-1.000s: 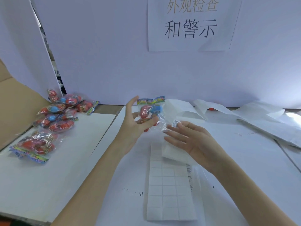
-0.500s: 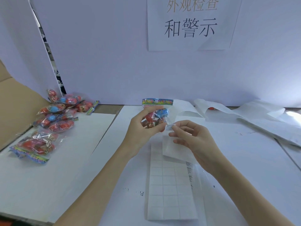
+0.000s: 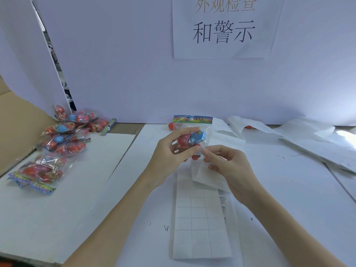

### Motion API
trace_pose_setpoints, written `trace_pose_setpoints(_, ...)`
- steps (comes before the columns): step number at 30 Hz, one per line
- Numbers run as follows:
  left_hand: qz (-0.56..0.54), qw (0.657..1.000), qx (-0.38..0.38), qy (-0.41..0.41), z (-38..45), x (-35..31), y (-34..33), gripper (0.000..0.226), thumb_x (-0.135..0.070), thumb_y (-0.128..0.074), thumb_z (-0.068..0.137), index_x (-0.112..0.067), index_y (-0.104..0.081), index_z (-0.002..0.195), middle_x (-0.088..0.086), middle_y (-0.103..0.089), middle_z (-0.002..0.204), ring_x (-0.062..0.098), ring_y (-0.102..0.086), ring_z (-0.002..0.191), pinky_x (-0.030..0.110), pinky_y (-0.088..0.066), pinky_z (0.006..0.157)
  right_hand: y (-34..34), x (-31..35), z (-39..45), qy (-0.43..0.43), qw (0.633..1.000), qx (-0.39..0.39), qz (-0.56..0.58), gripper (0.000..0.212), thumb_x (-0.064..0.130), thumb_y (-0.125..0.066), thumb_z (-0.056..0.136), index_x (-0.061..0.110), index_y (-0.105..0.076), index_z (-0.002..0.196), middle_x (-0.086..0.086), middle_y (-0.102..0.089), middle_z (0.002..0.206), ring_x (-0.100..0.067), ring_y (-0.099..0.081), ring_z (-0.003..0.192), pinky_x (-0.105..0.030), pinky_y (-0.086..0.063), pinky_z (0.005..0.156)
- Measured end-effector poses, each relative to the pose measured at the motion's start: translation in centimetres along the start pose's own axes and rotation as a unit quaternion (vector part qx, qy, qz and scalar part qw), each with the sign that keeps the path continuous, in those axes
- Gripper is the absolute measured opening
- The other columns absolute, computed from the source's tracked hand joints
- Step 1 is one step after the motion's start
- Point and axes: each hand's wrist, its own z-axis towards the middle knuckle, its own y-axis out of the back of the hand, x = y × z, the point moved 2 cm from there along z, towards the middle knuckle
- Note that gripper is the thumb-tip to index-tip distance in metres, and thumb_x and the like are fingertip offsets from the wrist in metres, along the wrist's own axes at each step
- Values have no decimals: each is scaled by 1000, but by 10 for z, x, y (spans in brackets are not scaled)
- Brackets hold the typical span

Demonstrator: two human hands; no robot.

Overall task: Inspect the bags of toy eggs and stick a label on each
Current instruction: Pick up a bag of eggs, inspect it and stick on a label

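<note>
At the frame's centre, the left hand [image 3: 169, 151] is gripping a clear bag of toy eggs [image 3: 194, 135] upright above the table [image 3: 289, 189], while the right hand [image 3: 229, 166] is pinching a small white label [image 3: 201, 149] against the bag's lower edge. A label sheet [image 3: 200, 224] is lying below; more bags [image 3: 63, 139] are piling at left

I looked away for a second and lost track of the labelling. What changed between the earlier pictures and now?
The left hand closed its fingers round the bag of toy eggs and turned it upright. The right hand, open a second ago with the label on a fingertip, curled and brought the label against the bag's lower corner. The pile of bags and the label sheet stayed put.
</note>
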Motion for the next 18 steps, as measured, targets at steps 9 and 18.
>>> trace_pose_setpoints(9,6,1000,-21,-10,1,-1,5,47,-10,-81,90,-41,-72,124,-10,-73,118,10,-72,85,19,-55,69,-4,7,-4,104,985,-84,-109,35,38,-75,94,29,-61,125,4,-72,99,-11,-75,78,-20,-55,62)
trace_pose_setpoints(18,-16,999,11,-25,0,1,-3,47,-13,-78,92,-38,-69,131,-9,-74,119,13,-67,83,22,-54,67,-1,6,-2,55,998,-11,-22,16,12,-65,102,0,-69,92,-3,-73,78,-14,-66,69,-23,-53,61)
